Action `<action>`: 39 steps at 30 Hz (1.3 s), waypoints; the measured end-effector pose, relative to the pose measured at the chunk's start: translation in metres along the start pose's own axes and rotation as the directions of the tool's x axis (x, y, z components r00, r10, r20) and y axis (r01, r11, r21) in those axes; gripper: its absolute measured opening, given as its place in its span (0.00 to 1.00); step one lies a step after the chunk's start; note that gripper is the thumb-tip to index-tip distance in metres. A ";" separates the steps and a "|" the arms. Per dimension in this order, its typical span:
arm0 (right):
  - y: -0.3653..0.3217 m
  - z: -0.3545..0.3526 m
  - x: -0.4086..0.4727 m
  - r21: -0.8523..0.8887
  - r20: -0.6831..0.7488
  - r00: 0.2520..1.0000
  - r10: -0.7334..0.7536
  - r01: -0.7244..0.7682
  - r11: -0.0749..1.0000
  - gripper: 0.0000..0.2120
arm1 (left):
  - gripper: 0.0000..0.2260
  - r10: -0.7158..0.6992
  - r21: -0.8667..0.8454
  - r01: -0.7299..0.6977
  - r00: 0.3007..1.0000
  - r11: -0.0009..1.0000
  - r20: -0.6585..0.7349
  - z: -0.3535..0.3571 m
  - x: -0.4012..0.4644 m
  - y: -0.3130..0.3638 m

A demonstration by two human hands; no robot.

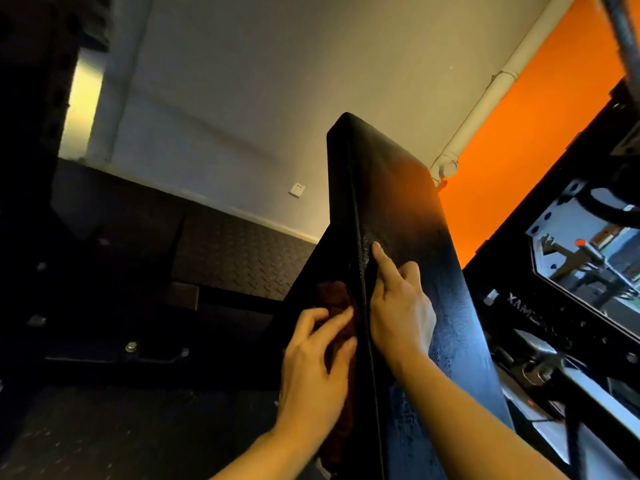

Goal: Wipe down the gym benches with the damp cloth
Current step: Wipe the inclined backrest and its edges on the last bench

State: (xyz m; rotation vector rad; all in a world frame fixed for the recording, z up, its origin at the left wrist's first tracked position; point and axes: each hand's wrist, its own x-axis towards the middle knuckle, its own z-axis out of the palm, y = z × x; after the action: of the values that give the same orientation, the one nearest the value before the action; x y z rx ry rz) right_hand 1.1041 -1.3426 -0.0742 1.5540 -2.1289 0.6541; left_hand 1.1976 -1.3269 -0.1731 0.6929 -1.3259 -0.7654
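Bench pad (pixel 408 209): black, upholstered, long and narrow, set at a steep incline. It runs from 6 o'clock at the frame bottom up to a squared top end at 12 o'clock of centre. The broad face is pebbled and carries a sheen with fine droplets; a piped seam follows its left edge.
Wall (pixel 242 81): pale grey, behind the pad; an orange section lies at 2 o'clock.
Machine frame (pixel 554 271): black metal, at 3 o'clock of the pad, with a reflective panel.
Pipe (pixel 485 105): white, runs diagonally along the border of the orange section.
Right hand (pixel 401 306): rests on the broad face of the pad just right of the seam. The index finger (pixel 382 259) is straight and points toward 12 o'clock; the other fingers are curled under against the pad and hold nothing.
Left hand (pixel 315 362): presses the cloth against the left side face of the pad, fingers spread slightly and bent over the fabric.
Cloth (pixel 337 306): dark reddish-brown, crumpled, plush texture. It lies flat against the pad's side face, under the left fingers; its upper part extends beyond the fingertips toward 12 o'clock, its lower part hangs below the wrist toward 6 o'clock.
Wall socket (pixel 297 189): white, at 10 o'clock of the hands.
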 end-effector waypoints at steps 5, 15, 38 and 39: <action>0.003 0.002 -0.001 0.012 0.013 1.000 0.004 -0.004 1.000 0.22 | 0.18 -0.093 -0.007 0.093 0.994 0.996 -0.055 0.016 0.099 0.014; 0.000 0.002 -0.005 0.037 0.010 1.000 0.012 -0.012 0.999 0.22 | 0.13 -0.030 -0.030 0.032 0.998 0.999 0.059 -0.002 0.060 -0.001; 0.039 -0.040 0.025 0.636 0.067 0.993 0.092 -0.114 0.763 0.17 | 0.20 -0.352 -0.103 0.350 0.936 0.931 -0.005 -0.027 0.114 0.008; 0.049 -0.050 0.032 0.583 0.025 0.995 0.095 -0.092 0.807 0.15 | 0.21 -0.343 -0.109 0.345 0.939 0.932 0.038 -0.030 0.115 0.007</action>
State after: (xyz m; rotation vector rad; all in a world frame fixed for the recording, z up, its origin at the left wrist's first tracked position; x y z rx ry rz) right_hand 1.0513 -1.3244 -0.0214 1.7313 -2.1187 1.4606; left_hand 1.2370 -1.4163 -0.1044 0.8395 -1.1797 -1.1238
